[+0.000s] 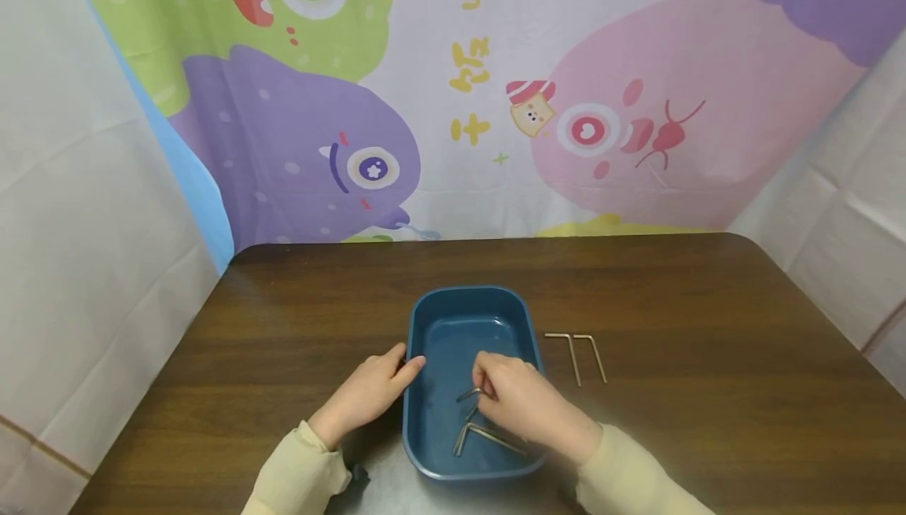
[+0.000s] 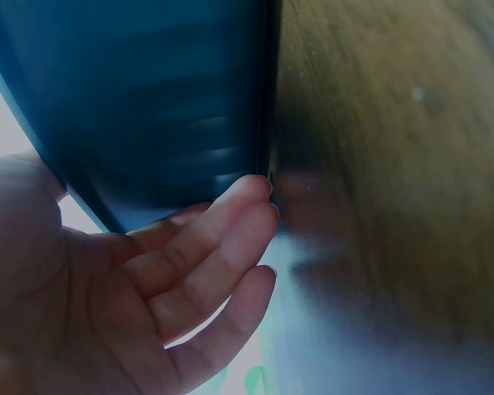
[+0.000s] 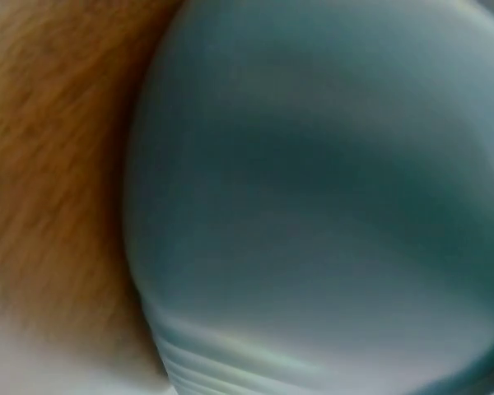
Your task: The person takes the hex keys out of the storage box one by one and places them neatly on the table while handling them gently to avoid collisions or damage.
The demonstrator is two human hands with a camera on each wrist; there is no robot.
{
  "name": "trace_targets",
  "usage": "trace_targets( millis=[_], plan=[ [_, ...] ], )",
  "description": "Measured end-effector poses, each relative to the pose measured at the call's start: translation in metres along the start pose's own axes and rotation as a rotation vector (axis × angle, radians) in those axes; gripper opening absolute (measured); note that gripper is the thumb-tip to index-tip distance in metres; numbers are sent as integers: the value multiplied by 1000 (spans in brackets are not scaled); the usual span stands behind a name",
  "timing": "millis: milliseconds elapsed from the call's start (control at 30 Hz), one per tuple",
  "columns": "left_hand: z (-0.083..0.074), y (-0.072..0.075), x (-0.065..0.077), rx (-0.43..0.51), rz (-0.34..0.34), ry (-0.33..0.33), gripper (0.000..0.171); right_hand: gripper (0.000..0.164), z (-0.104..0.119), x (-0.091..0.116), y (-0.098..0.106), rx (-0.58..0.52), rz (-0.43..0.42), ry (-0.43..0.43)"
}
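Observation:
A deep blue rectangular tray (image 1: 442, 342) stands on the table in the head view. At its left side, my left hand (image 1: 368, 391) holds the rim, thumb over the edge. The left wrist view shows the fingers (image 2: 222, 247) against the outer wall low near the tabletop. Inside the tray, my right hand (image 1: 520, 401) pinches a bent metal hex key (image 1: 467, 395), partly hidden by the fingers. Several more L-shaped hex keys (image 1: 491, 437) lie below it on the tray's near floor. The right wrist view holds only the blurred tray wall (image 3: 296, 222); the hand is out of it.
Two hex keys, one (image 1: 574, 362) beside another (image 1: 599, 359), lie on the brown wooden table (image 1: 694, 358) right of the tray. A cartoon-printed cloth (image 1: 453, 193) hangs behind the table's far edge, with pale cloth at both sides.

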State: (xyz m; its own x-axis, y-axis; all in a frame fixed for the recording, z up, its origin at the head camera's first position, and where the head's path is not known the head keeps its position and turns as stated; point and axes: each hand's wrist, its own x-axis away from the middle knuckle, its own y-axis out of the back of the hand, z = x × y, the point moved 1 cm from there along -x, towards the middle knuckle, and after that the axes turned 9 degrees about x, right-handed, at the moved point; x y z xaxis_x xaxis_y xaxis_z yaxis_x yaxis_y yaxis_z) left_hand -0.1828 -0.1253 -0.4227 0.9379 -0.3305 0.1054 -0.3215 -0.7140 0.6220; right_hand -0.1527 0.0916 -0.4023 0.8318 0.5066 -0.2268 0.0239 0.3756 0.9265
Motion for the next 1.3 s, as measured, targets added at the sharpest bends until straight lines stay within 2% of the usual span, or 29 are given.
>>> trace_targets(
  millis=[367,567,833,1133,1300],
  plan=[
    [-1,0,-1,-6,-12,-16,27,18,-3,-1,6,-24,-101,-1],
    [0,0,0,-12,-12,-20,30,16,-4,-2,12,-40,-91,-10],
    [1,1,0,-4,-2,-21,30,17,-7,-2,18,-73,-70,-74],
    [0,0,0,-8,-9,-13,28,17,-12,-3,26,-66,-152,-53],
    [0,0,0,-8,-10,-3,27,16,-15,-3,32,-90,-161,-75]
  ],
)
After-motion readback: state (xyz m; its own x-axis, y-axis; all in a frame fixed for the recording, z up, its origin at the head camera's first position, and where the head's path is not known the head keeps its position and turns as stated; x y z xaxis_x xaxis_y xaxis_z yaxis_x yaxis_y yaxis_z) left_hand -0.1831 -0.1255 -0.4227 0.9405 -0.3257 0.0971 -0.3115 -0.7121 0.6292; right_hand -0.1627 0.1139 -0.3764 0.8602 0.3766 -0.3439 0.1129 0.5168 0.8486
